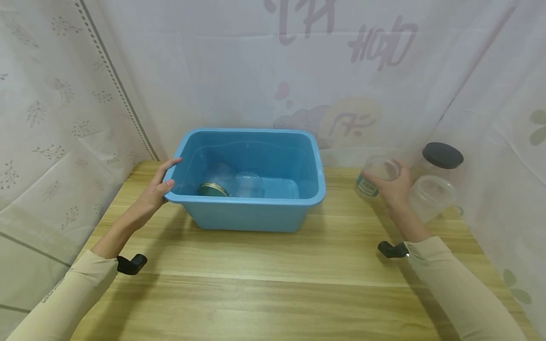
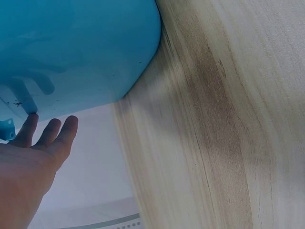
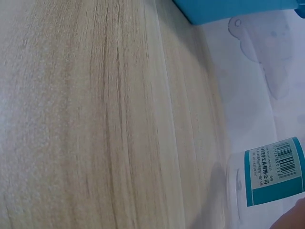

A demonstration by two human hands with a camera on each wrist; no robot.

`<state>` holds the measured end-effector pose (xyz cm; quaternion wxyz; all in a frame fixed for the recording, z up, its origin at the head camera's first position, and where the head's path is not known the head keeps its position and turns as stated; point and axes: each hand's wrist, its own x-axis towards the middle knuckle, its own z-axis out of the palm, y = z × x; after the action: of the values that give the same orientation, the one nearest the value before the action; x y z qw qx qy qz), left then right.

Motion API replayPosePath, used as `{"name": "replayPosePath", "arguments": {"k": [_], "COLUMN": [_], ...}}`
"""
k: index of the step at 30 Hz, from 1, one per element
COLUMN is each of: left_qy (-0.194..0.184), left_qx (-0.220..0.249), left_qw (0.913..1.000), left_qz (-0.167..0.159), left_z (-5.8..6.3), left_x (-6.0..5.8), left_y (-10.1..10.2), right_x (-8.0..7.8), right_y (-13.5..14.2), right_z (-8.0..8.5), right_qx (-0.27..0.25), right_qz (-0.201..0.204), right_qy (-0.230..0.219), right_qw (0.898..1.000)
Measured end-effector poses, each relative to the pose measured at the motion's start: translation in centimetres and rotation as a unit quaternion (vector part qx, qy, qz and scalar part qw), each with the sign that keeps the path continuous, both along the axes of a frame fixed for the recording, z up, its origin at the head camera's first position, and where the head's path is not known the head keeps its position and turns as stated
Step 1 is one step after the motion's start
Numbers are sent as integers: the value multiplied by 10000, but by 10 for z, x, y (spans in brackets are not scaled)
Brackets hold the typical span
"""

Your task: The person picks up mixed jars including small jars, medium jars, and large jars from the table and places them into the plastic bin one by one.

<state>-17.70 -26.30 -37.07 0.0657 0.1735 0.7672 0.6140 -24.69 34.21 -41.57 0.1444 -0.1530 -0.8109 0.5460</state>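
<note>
Table (image 1: 256, 303): wooden, nearest me.
Left hand (image 1: 155, 189): gripping the blue tub (image 1: 251, 215) by its left rim.
Right hand (image 1: 394, 187): well apart from the left, clamped round the labelled jar (image 1: 366, 186).
Labelled jar: right of the tub; I judge it's being picked up, so next I'd want a firm grip and height over the rim.
Inside tub: green lid (image 1: 213, 190), clear jar (image 1: 249, 185).
Black-lidded jar (image 1: 442, 156): beyond my right hand.

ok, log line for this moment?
left hand: holds blue tub | right hand: grips labelled jar | in tub: green lid, clear container
</note>
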Motion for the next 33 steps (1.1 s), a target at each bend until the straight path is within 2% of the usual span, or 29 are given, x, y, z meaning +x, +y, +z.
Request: {"name": "replayPosePath", "arguments": {"k": [8,14,21,33], "left_qy": [-5,-6,0,29], "left_qx": [31,37,-9,-47], "left_qw": [10000,10000,10000,10000], "left_qz": [-2,-4,33,60], "left_z": [1,0,0,-1], "left_x": [0,-1,0,0], "left_y": [1,0,1,2], "right_x": [1,-1,-4,-3], "right_y": [-5,-8,-5,-6], "right_z": [6,8,17,32], "right_qx": [82,91,-138,154], "right_qz": [104,136,323,394], "right_qy": [-22,162,467,441], "right_qw": [9999,9997,9983,9981]}}
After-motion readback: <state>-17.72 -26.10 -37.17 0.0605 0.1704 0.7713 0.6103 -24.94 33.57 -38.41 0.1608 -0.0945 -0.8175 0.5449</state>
